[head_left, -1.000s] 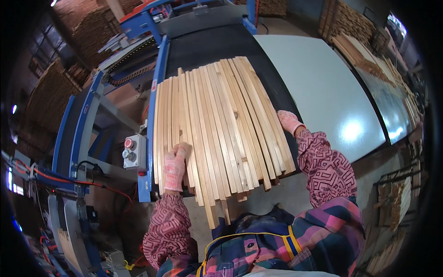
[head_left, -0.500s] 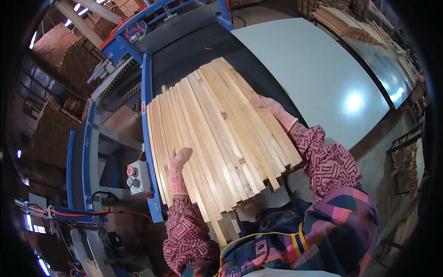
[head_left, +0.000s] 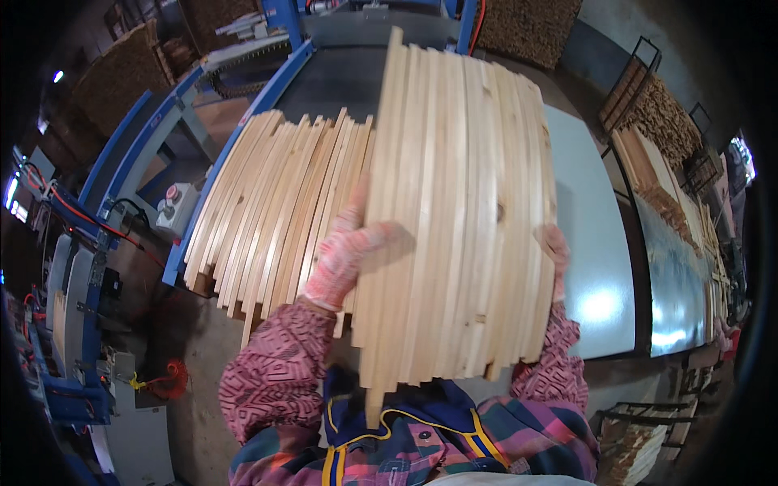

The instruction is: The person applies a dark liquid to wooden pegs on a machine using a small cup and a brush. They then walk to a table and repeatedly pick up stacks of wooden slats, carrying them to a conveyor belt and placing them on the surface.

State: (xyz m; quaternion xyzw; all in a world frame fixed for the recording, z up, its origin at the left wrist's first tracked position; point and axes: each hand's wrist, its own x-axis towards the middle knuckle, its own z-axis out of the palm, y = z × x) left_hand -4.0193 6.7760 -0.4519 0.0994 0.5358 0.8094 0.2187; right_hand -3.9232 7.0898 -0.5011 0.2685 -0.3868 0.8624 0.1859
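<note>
A wide row of wooden strips is raised between my two gloved hands, its strips side by side and their ends uneven. My left hand grips the row's left edge, thumb over the top face. On the opposite edge, my right hand is wrapped round the side, most of its fingers hidden by the wood. Below and to the left, a second layer of wooden strips lies on the black conveyor belt, partly covered by the raised row. One strip in the held row sticks out toward my apron.
A blue machine frame borders the belt, with a grey control box and red button at its left. A pale smooth table stands on the right. Stacked boards lie beyond it, near wooden stacks.
The held row has been lifted off the strips on the belt and moved right, uncovering the layer beneath. Both hands have moved with it, and the view has turned to the right.
</note>
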